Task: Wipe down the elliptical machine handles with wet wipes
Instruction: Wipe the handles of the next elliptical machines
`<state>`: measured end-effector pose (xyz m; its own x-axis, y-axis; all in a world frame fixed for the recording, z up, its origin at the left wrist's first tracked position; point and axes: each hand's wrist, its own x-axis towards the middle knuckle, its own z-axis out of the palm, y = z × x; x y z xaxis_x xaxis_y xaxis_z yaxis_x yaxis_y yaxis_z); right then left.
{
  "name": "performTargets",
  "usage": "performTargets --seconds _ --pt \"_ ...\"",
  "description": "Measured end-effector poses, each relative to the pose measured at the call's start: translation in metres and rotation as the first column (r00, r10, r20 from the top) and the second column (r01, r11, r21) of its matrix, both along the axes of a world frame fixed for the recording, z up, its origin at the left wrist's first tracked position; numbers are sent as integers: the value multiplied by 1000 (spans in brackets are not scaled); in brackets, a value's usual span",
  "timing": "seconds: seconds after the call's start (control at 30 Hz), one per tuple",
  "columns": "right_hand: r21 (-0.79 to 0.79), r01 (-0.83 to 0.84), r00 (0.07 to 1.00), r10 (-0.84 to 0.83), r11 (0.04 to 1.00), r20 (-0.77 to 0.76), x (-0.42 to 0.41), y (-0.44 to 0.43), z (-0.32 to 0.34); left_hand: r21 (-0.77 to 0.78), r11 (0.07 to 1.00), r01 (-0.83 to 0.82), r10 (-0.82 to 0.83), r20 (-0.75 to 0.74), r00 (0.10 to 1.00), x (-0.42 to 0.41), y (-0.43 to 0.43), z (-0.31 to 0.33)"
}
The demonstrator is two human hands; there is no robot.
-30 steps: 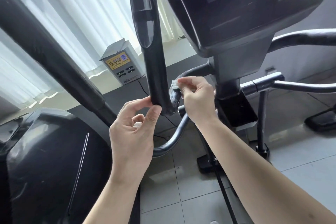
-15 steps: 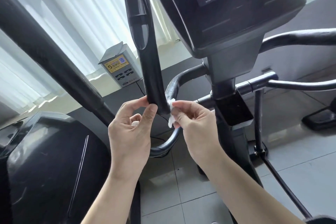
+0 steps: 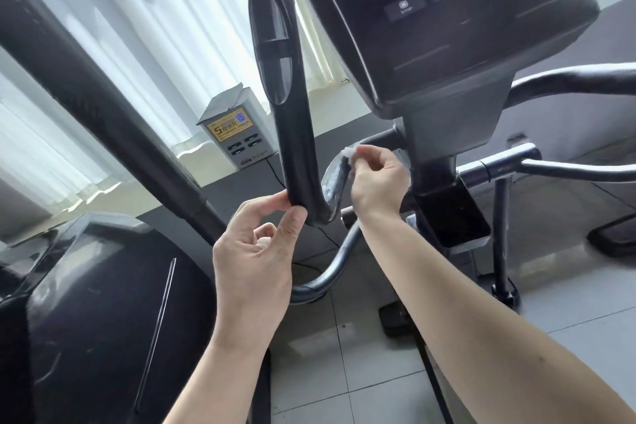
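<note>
Well, from my remote seat, the left hand [image 3: 254,251] pinches the foot of the black padded handle [image 3: 296,134] between thumb and forefinger. A small white wad [image 3: 263,243] sits in its palm; I cannot tell what it is. The right hand [image 3: 375,182], at three o'clock from the handle, grips the top corner of the wet wipe [image 3: 335,179] with its fingertips. The wipe hangs as a narrow, see-through strip against the handle's lower end.

My worries:
- That corner grip is slight. One tug against the padding could pull the wipe free and drop it on the tiled floor [image 3: 344,372] at six o'clock.
- Bunched this thin, the wipe may clean one stripe and miss the far side.
- The handle looks like a swing arm, so a hard push could move it out of the left hand's pinch.
- The wad could slip from the palm if those fingers loosen.

As for writing, the console [image 3: 447,45] at one o'clock carries arrow keys and two buttons that seem to read STOP and START; the finer print is too small. At ten o'clock a grey charging box [image 3: 237,138] on the windowsill [image 3: 192,157] shows a yellow label with a large 5, Chinese characters and a QR code.
</note>
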<state>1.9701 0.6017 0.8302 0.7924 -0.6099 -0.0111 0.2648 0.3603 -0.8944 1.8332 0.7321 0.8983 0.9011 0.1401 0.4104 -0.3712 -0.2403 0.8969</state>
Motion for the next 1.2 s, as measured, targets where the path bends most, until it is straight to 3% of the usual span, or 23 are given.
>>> performTargets --seconds 0.17,0.33,0.5,0.7,0.8,0.9,1.2 --pt "18 0 1000 0 1000 6 4 5 -9 -12 999 45 -45 17 999 2 3 0" --pt "120 -218 976 219 968 7 -43 4 -9 -16 998 62 -62 23 998 4 5 -4" --pt "135 -461 881 434 877 187 -96 -2 -7 -22 997 69 -69 32 997 6 5 -3" --pt "66 -253 964 245 965 103 -60 1 0 -5 998 57 -57 19 998 6 6 -2" --pt "-45 -169 985 170 985 39 -49 2 0 -7 997 80 -80 17 997 6 6 -2" --pt "-94 -215 976 218 972 20 -60 1 1 -12 997 76 -76 19 997 6 6 -3" --pt "55 -325 945 322 944 62 -122 9 15 -11 999 47 -47 36 998 5 6 -5"
